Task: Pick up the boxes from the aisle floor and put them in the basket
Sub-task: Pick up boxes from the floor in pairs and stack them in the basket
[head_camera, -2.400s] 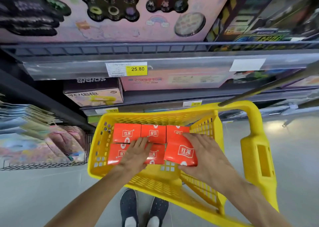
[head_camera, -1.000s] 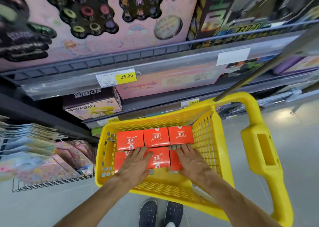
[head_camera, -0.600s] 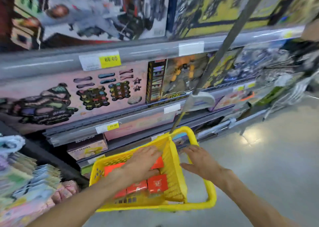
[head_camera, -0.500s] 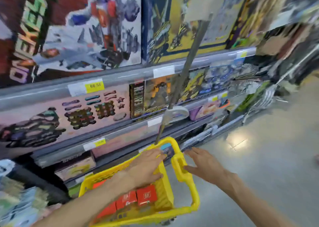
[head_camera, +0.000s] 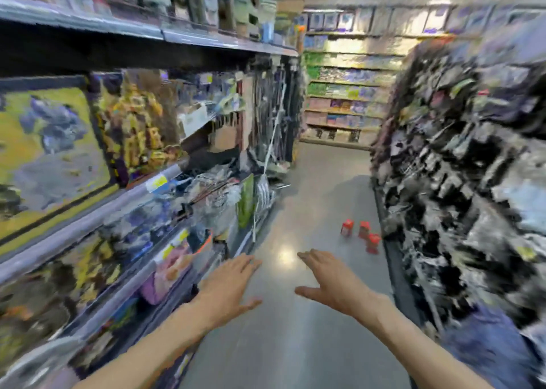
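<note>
Three small red boxes stand on the grey aisle floor ahead, close to the foot of the right-hand shelving. My left hand and my right hand are stretched out in front of me, palms down, fingers spread, holding nothing. Both hands are well short of the boxes. The yellow basket is out of view. The picture is blurred.
Toy shelves line the left side of the aisle and a rack of hanging goods lines the right. The grey floor runs between them to a cross shelf at the far end.
My view has swung up and right, away from the yellow basket of red boxes, to look down the aisle. Both hands have left the basket and are now held out empty.
</note>
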Demonstrator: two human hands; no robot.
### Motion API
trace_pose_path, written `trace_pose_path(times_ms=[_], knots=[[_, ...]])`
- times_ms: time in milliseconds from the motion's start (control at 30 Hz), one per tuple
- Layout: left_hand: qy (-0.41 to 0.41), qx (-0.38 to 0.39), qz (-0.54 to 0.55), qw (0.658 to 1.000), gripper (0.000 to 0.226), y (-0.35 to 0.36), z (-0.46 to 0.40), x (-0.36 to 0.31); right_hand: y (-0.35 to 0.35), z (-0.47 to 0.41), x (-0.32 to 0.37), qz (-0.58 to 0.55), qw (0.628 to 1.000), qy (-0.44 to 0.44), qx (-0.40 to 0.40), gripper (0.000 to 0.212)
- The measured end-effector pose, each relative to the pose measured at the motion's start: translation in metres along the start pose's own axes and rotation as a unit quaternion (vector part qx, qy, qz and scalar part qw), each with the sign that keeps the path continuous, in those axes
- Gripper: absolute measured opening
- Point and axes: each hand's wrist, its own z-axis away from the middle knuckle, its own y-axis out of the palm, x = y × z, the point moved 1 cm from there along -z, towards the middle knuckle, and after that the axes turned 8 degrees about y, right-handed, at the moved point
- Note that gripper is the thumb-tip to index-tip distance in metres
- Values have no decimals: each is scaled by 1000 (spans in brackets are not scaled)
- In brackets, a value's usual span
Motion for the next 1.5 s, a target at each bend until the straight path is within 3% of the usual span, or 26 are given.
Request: trace_pose_path(times_ms=[267,500,800,1033,1500], knots=[[57,-28,28,998,79,49,-227,-18,-43,-34,-195,-27,995,86,-37,84],[66,-16,42,997,81,90,-390,0,-48,-113,-322,-21,991,122,-50,89],[91,-31,72,993,80,165,-619,95,-41,-301,-477,-1,985,163,-47,82],[108,11,72,991,82,215,-806,175,-53,-446,-593,6,976,211,-48,81],[120,73,85,986,86,370,-1173,291,1,-727,-889,-5,968,248,-20,85]])
